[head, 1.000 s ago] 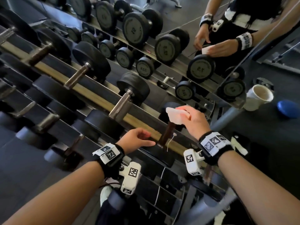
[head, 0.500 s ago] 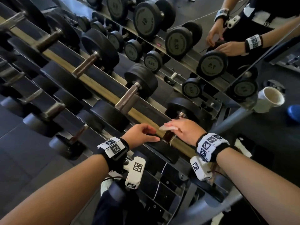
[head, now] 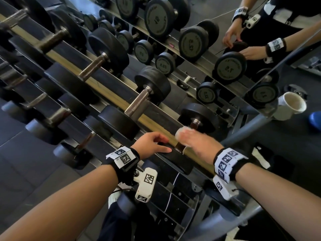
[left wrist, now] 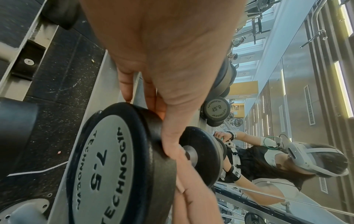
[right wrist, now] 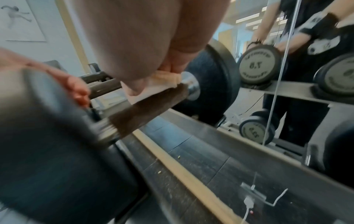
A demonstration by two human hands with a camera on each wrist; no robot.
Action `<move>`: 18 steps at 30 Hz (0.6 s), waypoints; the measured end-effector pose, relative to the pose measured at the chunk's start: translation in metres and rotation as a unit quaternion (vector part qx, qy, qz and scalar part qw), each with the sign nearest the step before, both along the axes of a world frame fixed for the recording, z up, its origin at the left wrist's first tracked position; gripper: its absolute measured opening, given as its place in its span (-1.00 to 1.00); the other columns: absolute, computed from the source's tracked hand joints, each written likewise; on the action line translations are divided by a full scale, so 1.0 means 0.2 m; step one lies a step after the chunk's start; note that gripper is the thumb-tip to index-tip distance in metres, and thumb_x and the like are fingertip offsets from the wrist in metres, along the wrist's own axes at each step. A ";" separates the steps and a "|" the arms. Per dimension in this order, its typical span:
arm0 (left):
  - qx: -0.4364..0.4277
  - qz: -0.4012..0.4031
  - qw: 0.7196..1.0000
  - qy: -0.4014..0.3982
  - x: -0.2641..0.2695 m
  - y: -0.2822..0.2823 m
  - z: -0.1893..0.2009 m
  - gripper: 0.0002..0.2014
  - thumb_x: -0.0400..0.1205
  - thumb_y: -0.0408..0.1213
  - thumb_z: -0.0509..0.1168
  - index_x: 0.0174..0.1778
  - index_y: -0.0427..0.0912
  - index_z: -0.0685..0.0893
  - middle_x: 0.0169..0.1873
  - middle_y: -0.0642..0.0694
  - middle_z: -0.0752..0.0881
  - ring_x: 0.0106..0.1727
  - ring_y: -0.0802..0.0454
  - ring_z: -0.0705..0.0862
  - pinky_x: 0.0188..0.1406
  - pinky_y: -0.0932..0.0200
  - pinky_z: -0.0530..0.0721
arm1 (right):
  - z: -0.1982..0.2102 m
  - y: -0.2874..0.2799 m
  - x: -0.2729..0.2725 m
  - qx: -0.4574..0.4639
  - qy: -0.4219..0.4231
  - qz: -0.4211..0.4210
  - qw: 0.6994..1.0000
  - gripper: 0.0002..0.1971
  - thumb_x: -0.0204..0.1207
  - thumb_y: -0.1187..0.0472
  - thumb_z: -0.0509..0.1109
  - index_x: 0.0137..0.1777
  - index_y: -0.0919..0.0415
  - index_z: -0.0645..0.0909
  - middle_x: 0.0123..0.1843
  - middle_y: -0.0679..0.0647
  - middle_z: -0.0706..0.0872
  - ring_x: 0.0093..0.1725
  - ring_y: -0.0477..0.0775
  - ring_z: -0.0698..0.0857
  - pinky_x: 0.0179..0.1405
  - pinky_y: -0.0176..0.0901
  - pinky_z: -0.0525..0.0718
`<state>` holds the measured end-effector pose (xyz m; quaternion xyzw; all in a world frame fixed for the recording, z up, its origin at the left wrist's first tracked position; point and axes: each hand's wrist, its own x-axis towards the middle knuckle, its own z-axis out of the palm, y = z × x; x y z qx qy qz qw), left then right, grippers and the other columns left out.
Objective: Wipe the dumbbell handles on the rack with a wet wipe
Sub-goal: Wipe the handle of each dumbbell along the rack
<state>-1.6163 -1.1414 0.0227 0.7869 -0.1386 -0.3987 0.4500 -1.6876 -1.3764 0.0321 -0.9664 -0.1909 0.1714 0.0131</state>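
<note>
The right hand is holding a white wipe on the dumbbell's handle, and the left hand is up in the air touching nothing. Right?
Not quite. The left hand isn't in the air: the left wrist view shows it resting on the round black dumbbell weight marked 7.5. The right hand does hold the white wet wipe on the brown metal handle.

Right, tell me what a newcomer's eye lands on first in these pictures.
The right hand pressing a white wet wipe onto the brown handle of the 7.5 dumbbell, at the lower right of the head view, with the left hand resting on its front head. Behind, rows of black dumbbells run up the rack to a mirror that repeats both hands.
</note>
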 end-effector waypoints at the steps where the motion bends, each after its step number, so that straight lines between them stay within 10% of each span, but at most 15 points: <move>1: 0.002 -0.003 1.000 -0.002 0.00 0.00 0.00 -0.72 0.44 -0.07 0.58 -0.03 0.26 0.65 -0.08 0.32 0.68 -0.13 0.63 0.59 -0.20 0.51 0.40 | 0.00 0.03 -0.04 0.021 0.026 0.012 0.999 -0.21 0.56 0.46 0.31 0.73 0.06 0.12 0.73 0.02 0.22 0.73 -0.02 0.13 0.67 -0.24 -0.07; 10: 0.007 0.001 1.000 0.016 0.01 -0.01 0.02 -0.69 0.48 -0.13 0.55 0.10 0.14 0.68 -0.01 0.26 0.68 0.01 0.46 0.55 -0.11 0.42 0.37 | 0.06 -0.06 0.14 -0.014 0.038 -0.123 0.992 -0.35 0.60 0.50 0.20 0.69 0.17 0.24 0.72 0.11 0.24 0.73 0.06 0.14 0.70 -0.15 0.04; 13: 0.012 -0.003 1.000 0.009 0.00 -0.01 0.02 -0.68 0.48 -0.12 0.55 0.11 0.15 0.67 0.00 0.25 0.67 0.04 0.43 0.56 0.02 0.31 0.42 | 0.01 0.03 0.05 -0.012 0.031 -0.012 0.999 -0.36 0.54 0.43 0.31 0.60 0.07 0.32 0.56 0.04 0.39 0.62 0.04 0.32 0.62 -0.06 0.31; 18: 0.013 -0.003 1.000 0.010 0.00 -0.01 0.02 -0.70 0.47 -0.12 0.56 0.08 0.15 0.67 0.01 0.23 0.68 0.07 0.38 0.58 0.15 0.22 0.44 | 0.00 0.03 0.04 0.022 0.063 0.027 0.997 -0.33 0.52 0.43 0.33 0.60 -0.05 0.42 0.58 -0.10 0.46 0.65 -0.09 0.27 0.69 -0.02 -0.01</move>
